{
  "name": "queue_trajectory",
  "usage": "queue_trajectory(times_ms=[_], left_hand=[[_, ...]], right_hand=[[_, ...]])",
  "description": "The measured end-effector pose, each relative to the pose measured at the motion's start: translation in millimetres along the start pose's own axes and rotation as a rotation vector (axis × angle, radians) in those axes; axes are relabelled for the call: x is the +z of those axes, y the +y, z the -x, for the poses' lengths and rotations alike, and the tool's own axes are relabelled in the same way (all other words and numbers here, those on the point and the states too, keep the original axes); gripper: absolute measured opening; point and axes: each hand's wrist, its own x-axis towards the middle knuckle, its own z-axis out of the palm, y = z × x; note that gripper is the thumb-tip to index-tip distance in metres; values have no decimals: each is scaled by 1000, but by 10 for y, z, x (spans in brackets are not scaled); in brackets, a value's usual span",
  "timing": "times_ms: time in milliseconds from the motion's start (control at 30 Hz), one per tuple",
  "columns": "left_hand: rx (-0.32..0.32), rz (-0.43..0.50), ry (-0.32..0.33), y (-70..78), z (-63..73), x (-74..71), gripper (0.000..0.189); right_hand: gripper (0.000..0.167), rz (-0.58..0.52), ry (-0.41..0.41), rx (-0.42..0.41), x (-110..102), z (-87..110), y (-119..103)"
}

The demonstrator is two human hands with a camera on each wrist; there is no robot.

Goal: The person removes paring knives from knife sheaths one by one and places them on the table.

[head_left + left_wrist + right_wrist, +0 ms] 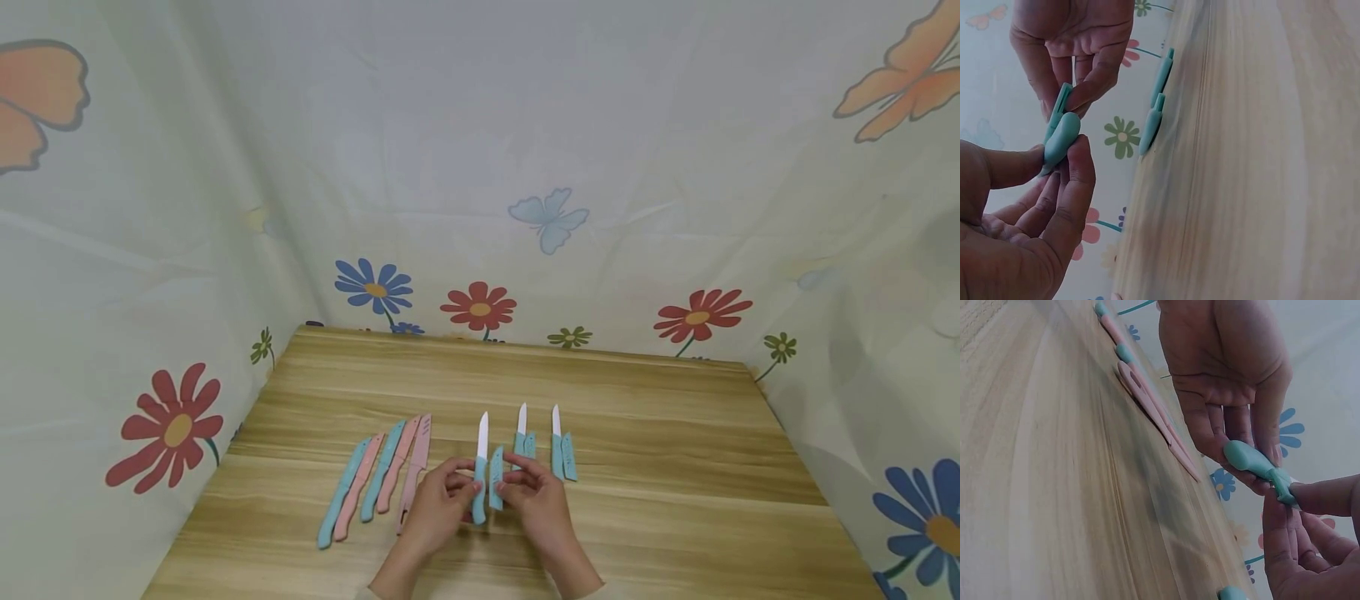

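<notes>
My left hand (433,510) pinches the teal handle of a small knife (481,487), its white blade bare and pointing away from me. Close beside it, my right hand (542,507) holds a teal blade sheath (497,479) between thumb and fingers. Handle and sheath are side by side, the sheath to the right. In the left wrist view the rounded handle end (1062,142) overlaps the sheath (1060,103). The right wrist view shows the sheath (1282,487) in the fingertips just by the handle (1247,456).
Two more bare white-bladed knives with teal handles, one knife (521,425) and another knife (557,446), lie beyond my right hand, each beside a teal sheath. Left of my hands several teal and pink sheathed knives (386,471) lie in a row on the wooden table (660,500). Flowered cloth (600,125) surrounds the table.
</notes>
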Motion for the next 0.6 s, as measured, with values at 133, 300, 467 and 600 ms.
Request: queue_trajectory(times_ms=[133,300,467,600], left_hand=[[-2,2,5,-20,-11,6,32],[-5,3,5,-19,-19,9,32],[-11,-2,22,-1,-18,18,33],[0,12,31,2,-16,27,33]], right_hand=[[49,-3,-15,-11,9,6,12],[50,-5,-20,-11,24,7,26],[50,0,-21,4,27,-6,45],[50,15,-22,15,30,-9,46]])
